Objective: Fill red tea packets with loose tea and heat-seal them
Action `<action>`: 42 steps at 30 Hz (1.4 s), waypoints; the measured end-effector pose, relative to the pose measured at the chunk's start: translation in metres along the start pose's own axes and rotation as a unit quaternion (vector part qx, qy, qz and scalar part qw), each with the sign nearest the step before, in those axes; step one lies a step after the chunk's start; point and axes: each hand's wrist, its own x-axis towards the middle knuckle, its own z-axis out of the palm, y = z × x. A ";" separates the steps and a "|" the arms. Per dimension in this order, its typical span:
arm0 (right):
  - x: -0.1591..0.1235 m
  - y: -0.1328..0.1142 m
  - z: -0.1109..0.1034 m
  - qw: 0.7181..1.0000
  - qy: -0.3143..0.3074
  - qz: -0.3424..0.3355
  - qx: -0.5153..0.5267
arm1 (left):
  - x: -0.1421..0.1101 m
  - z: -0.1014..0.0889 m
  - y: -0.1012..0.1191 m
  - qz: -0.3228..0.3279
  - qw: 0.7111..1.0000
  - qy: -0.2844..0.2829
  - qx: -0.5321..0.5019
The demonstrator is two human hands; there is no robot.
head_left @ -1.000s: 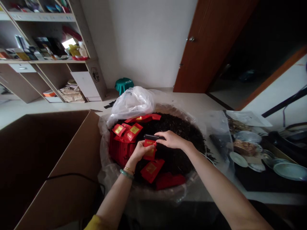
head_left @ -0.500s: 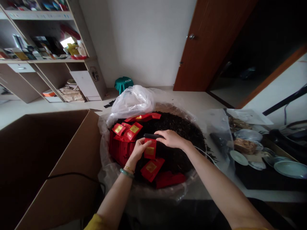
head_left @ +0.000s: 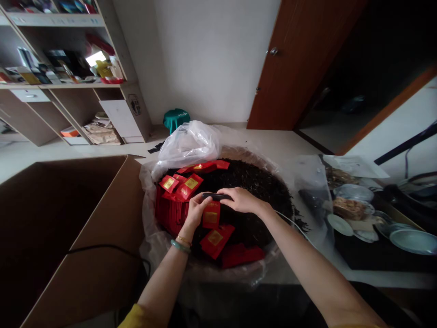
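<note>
Nearest to the camera, two loose red packets (head_left: pixel 216 240) lie on dark tea leaves (head_left: pixel 254 182) at the front of a plastic-lined basket (head_left: pixel 150 246). Just above them, the left hand (head_left: pixel 194 212) is closed on a small red packet (head_left: pixel 211 214) and holds it upright. The right hand (head_left: pixel 241 199) is closed around a black tool (head_left: pixel 213 196) that touches the top edge of this packet. Further left stands a stack of red packets (head_left: pixel 172 209), beside an open cardboard box (head_left: pixel 61 218). Behind the basket is a wooden door (head_left: pixel 300 59).

Cardboard box (head_left: pixel 68 214) left of basin (head_left: pixel 205 273); dishes (head_left: pixel 358 218) right.
</note>
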 end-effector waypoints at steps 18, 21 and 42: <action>0.014 0.049 0.000 0.981 0.104 0.098 -0.130 | 0.003 0.006 -0.004 -0.055 0.997 0.041 -0.037; 0.015 0.059 0.003 0.962 0.185 0.114 -0.167 | 0.003 0.006 -0.005 -0.066 0.994 0.068 -0.050; 0.016 0.005 0.044 0.928 0.094 0.147 0.328 | 0.003 0.003 -0.002 -0.034 0.995 0.081 -0.056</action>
